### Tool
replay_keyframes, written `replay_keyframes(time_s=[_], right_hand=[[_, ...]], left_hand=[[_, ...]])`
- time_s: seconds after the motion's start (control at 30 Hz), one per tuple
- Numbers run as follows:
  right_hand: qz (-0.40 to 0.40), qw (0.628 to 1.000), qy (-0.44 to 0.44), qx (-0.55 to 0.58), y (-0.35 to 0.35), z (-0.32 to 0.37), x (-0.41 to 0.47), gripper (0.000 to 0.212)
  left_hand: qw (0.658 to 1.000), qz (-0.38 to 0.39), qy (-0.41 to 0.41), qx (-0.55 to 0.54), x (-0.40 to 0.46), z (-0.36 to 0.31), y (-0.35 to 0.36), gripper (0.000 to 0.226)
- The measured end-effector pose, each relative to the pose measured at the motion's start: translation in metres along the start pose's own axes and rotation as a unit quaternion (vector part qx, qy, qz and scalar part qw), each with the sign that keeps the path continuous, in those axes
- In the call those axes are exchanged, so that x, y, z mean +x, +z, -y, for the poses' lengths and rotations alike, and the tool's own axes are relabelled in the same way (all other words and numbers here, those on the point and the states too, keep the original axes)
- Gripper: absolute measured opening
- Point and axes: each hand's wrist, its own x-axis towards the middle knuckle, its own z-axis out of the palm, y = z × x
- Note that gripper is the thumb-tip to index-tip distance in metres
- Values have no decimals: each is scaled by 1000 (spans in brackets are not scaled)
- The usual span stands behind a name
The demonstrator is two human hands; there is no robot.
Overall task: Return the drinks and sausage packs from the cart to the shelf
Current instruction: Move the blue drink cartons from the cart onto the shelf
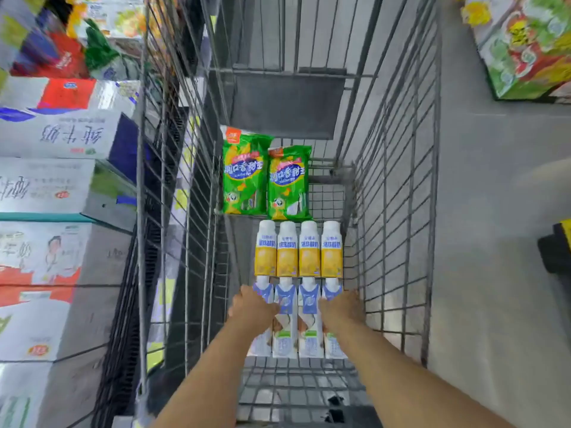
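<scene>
Inside the wire cart (398,230) lie two green sausage packs (265,177) at the far end. A row of several yellow drink bottles (298,251) comes after them, and nearest me a row of several blue-and-white drink cartons (298,316). My left hand (251,307) rests on the leftmost carton with fingers curled around it. My right hand (341,308) covers the rightmost carton in the same way. Both forearms reach down into the basket. Whether either carton is lifted is unclear.
Stacked milk boxes (52,186) fill the shelf to the left of the cart. A colourful box (525,44) stands on the grey floor at upper right. A dark object (556,251) with a yellow edge sits at the right border.
</scene>
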Motion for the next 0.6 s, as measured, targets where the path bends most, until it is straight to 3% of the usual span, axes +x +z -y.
replay_keyframes(time_s=[0.1, 0.27, 0.43, 0.6], right_hand=[[7, 999, 24, 47, 11, -3, 12, 33], [1, 996, 49, 70, 22, -6, 23, 37], [-6, 998, 24, -58, 13, -2, 18, 46], [44, 994, -22, -93, 7, 1, 4, 65]], left_hand=[[998, 48, -13, -35, 8, -3, 4, 81], [993, 86, -57, -56, 23, -7, 5, 91], [997, 35, -59, 39, 29, 1, 0, 65], [998, -6, -46, 51, 21, 1, -6, 61]])
